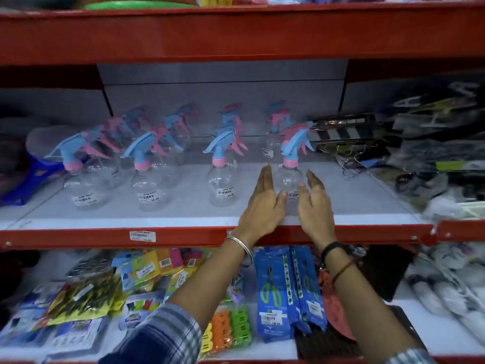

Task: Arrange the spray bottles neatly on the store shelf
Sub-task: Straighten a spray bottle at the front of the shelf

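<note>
Several clear spray bottles with blue and pink trigger heads stand in rows on the white middle shelf [183, 216]. The front row holds one at the left [84, 190], one beside it [148, 190], one in the middle [223, 185] and one at the right [288, 179]. More bottles stand behind them, blurred. My left hand [262, 203] and my right hand [315, 206] flank the rightmost front bottle, fingers straight and apart, thumbs near its base. Whether they touch the bottle is unclear.
A red shelf edge [199, 236] with a price tag runs under the bottles. Blue plastic items [31, 177] lie at the left, dark packaged goods [420, 143] at the right. The lower shelf holds packets, blue scissor packs [286, 290] and coloured clips [228, 332].
</note>
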Demonstrator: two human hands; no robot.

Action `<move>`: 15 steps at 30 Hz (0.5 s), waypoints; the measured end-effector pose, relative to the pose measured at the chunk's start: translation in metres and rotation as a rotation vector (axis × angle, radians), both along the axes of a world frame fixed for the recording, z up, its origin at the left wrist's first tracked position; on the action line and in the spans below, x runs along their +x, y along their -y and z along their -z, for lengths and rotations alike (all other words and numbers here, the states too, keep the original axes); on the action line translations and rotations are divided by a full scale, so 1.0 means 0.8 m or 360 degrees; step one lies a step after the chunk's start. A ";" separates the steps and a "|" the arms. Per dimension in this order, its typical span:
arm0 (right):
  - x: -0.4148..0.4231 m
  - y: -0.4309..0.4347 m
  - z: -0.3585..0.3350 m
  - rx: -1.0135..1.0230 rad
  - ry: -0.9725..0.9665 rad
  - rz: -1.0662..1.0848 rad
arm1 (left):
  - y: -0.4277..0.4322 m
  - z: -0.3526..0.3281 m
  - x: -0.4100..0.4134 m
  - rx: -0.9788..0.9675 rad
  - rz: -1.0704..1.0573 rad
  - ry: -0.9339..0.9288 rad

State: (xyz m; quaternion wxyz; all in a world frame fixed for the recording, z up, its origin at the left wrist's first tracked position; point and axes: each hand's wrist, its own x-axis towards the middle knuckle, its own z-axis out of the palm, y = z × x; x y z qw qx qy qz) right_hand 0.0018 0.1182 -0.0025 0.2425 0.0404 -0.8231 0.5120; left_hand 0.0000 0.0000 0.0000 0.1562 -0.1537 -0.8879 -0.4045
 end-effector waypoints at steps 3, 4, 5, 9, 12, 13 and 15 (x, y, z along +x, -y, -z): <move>-0.017 -0.008 -0.003 -0.0089 0.0145 -0.0132 | 0.001 -0.002 -0.007 0.0109 0.0055 0.0258; -0.019 -0.010 -0.007 -0.0136 0.0194 -0.0167 | 0.002 -0.003 -0.008 0.0135 0.0064 0.0303; -0.023 -0.012 -0.007 -0.0205 0.0230 -0.0202 | 0.003 -0.003 -0.011 0.0158 0.0056 0.0338; -0.016 -0.018 -0.012 -0.0362 0.0281 -0.0208 | 0.005 -0.002 -0.007 0.0211 0.0045 0.0269; -0.003 -0.023 -0.014 -0.0307 0.0239 -0.0155 | 0.004 -0.001 0.001 0.0125 0.0044 0.0170; 0.002 -0.024 -0.013 -0.0298 0.0228 -0.0151 | 0.004 -0.001 0.005 0.0118 0.0049 0.0151; 0.011 -0.025 -0.013 -0.0275 0.0220 -0.0142 | 0.003 -0.001 0.012 0.0159 0.0068 0.0140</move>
